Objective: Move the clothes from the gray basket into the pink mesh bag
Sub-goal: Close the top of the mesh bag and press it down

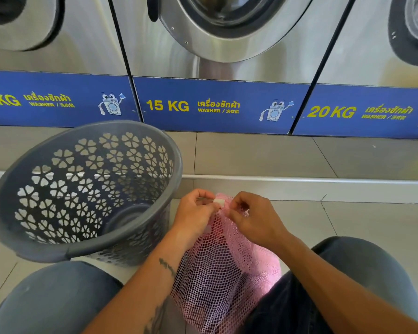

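Both hands meet over the gathered neck of the one pink mesh bag [223, 268], which stands bulging on the floor just right of the one grey plastic basket with flower-shaped cut-outs [87, 189]. The left hand [196, 214] curls its fingers round a small white toggle [219, 202], seemingly a cord lock, while the right hand [255, 216] pinches the mesh just beside it. Beyond the basket stand three steel washing machines [217, 44].

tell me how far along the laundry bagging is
Done: the gray basket looks empty, its bare bottom showing, and the pink mesh bag bulges with pink fabric. In hand: the left hand and right hand both pinch the gathered bag top at a small white toggle. Left: probably only finishing that closure.
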{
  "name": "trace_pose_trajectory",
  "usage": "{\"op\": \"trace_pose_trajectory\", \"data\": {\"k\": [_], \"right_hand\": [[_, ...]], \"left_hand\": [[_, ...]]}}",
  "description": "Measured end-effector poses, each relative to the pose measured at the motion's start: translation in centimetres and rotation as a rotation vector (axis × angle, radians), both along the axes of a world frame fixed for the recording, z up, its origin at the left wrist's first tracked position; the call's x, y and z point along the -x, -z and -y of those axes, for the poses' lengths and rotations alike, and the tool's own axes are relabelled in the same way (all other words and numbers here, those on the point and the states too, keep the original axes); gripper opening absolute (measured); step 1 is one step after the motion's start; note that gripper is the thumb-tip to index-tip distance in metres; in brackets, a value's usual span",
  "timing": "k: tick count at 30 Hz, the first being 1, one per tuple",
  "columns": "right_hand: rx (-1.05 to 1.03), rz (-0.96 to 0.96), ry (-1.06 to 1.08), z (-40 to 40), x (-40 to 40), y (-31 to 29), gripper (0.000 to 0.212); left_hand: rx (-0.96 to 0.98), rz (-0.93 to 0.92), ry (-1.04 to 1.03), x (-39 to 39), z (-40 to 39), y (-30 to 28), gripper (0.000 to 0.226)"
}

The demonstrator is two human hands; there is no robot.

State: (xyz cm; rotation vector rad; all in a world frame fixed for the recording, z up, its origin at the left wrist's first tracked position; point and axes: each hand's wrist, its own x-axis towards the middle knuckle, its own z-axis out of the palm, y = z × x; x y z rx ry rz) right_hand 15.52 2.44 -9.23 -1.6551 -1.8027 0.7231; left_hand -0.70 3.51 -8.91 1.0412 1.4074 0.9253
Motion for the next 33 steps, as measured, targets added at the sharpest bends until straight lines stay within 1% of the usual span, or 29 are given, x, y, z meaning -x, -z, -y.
{"op": "trace_pose_trajectory", "data": {"k": [3, 6, 8, 13, 16, 21, 24, 27, 28, 29, 31, 32, 33], "right_hand": [[-0.036, 0.094, 0.017, 0.0, 0.3, 0.4, 0.018], [-0.048, 0.098, 0.025, 0.0, 0.4, 0.5, 0.016], [-0.024, 0.053, 0.030, -0.1, 0.5, 0.3, 0.013], [0.111, -0.188, 0.068, -0.2, 0.0, -1.0, 0.008], [0.179, -0.270, 0.095, 0.0, 0.1, -1.3, 0.011], [0.175, -0.294, 0.169, 0.1, 1.2, -1.1, 0.016], [0.143, -0.295, 0.193, 0.4, 1.7, -1.0, 0.015], [0.097, -0.271, 0.171, 0.4, 2.1, -1.2, 0.008], [0.091, -0.280, 0.149, 0.2, 2.1, -1.3, 0.010], [0.113, -0.302, 0.119, 0.1, 1.9, -1.4, 0.019], [0.225, -0.314, 0.051, 0.0, 1.1, -1.5, 0.037], [0.274, -0.279, 0.024, 0.0, 0.8, -1.4, 0.037], [0.305, -0.228, 0.007, 0.0, 0.4, -1.4, 0.032]], "left_hand": [[0.007, 0.038, 0.008, -0.1, 0.0, 0.0, 0.020], [0.014, 0.075, 0.038, 0.0, 0.1, -0.1, 0.024], [0.009, 0.092, 0.057, 0.1, 0.1, -0.2, 0.026], [-0.025, 0.042, 0.101, 0.1, 0.1, -0.2, 0.025], [-0.049, 0.012, 0.107, 0.0, 0.2, -0.1, 0.025], [-0.113, -0.099, 0.083, -0.2, 0.2, -0.1, 0.020], [-0.120, -0.099, 0.086, -0.2, 0.4, -0.3, 0.017], [-0.135, -0.098, 0.096, -0.1, 0.3, -0.2, 0.015], [-0.137, -0.097, 0.081, 0.0, 0.2, -0.1, 0.015], [-0.136, -0.093, 0.062, 0.1, 0.1, -0.2, 0.017], [-0.143, -0.112, 0.020, 0.4, -0.2, -0.2, 0.021], [-0.151, -0.134, 0.006, 0.6, -0.4, -0.2, 0.022], [-0.157, -0.154, -0.002, 0.8, -0.4, -0.2, 0.022]]}}
